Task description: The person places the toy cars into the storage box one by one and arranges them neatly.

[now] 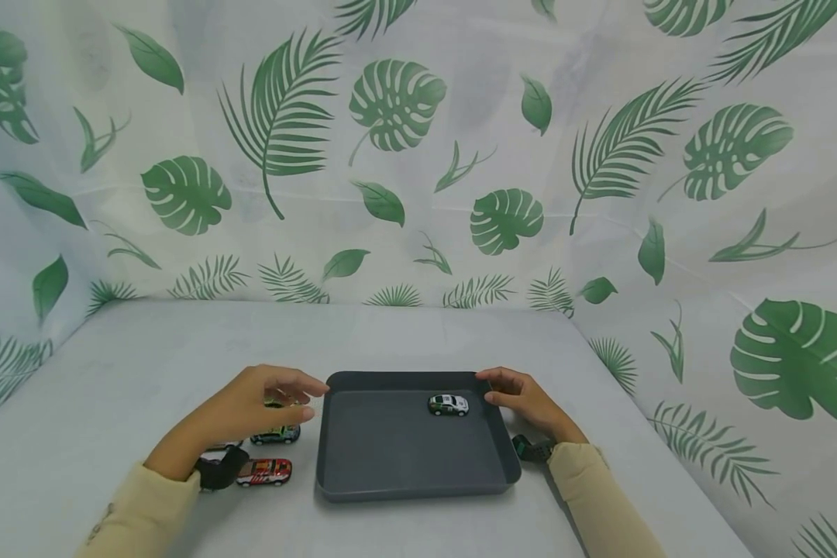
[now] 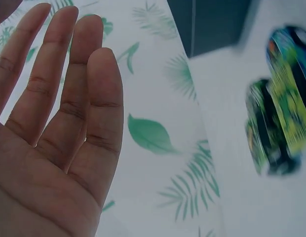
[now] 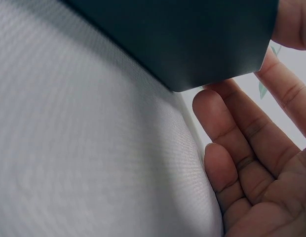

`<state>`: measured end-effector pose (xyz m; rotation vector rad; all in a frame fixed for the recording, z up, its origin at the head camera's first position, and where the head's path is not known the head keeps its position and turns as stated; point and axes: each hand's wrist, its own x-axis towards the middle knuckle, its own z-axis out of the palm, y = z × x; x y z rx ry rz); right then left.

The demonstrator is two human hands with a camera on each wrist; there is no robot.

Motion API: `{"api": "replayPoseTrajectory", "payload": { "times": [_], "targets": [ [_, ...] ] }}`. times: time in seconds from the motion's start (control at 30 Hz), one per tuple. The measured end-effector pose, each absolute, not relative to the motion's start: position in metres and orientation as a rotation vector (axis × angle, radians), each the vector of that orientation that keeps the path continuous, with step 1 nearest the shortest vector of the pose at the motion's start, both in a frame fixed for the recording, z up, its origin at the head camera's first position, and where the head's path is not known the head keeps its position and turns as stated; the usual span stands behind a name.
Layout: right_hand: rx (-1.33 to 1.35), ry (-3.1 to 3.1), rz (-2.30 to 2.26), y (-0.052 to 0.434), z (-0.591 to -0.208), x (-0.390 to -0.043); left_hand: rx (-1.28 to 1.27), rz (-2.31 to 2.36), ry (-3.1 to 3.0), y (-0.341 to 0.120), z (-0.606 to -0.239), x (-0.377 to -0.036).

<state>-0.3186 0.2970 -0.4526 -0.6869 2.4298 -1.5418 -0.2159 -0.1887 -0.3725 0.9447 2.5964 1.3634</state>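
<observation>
A dark grey rectangular tray (image 1: 390, 457) lies on the white table. Inside, towards its back right, stands a white and green toy car (image 1: 449, 404). My right hand (image 1: 530, 403) holds the tray's back right corner, its thumb over the rim and fingers around the corner. In the right wrist view, those fingers (image 3: 251, 128) lie by the tray's wall (image 3: 192, 39). My left hand (image 1: 247, 407) hovers with fingers extended by the tray's back left corner; whether a fingertip touches the rim I cannot tell. Its palm (image 2: 39, 192) holds nothing in the left wrist view.
Left of the tray, partly under my left hand, are several toy cars: a green patterned car (image 1: 277, 435), a red car (image 1: 265, 472) and others mostly hidden. A leaf-print cloth (image 1: 446, 232) hangs behind and beside the table (image 1: 251, 333).
</observation>
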Motion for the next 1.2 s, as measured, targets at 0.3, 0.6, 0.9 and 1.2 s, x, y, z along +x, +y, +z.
{"api": "replayPoseTrajectory", "payload": {
  "times": [0.3, 0.6, 0.9, 1.2],
  "targets": [
    [-0.671, 2.439, -1.528, 0.297, -0.450, -0.318, 1.010, 1.363, 2.645, -0.217, -0.380, -0.210],
    [-0.690, 2.440, -1.529, 0.298, -0.453, -0.319, 0.899, 1.323, 2.690, -0.240, -0.383, -0.208],
    [-0.678, 2.447, -1.529, 0.296, -0.454, -0.318, 0.709, 1.310, 2.700, -0.263, -0.393, -0.208],
    [-0.670, 2.438, -1.540, 0.298, -0.452, -0.319, 0.608, 1.311, 2.734, -0.285, -0.401, -0.212]
  ]
}}
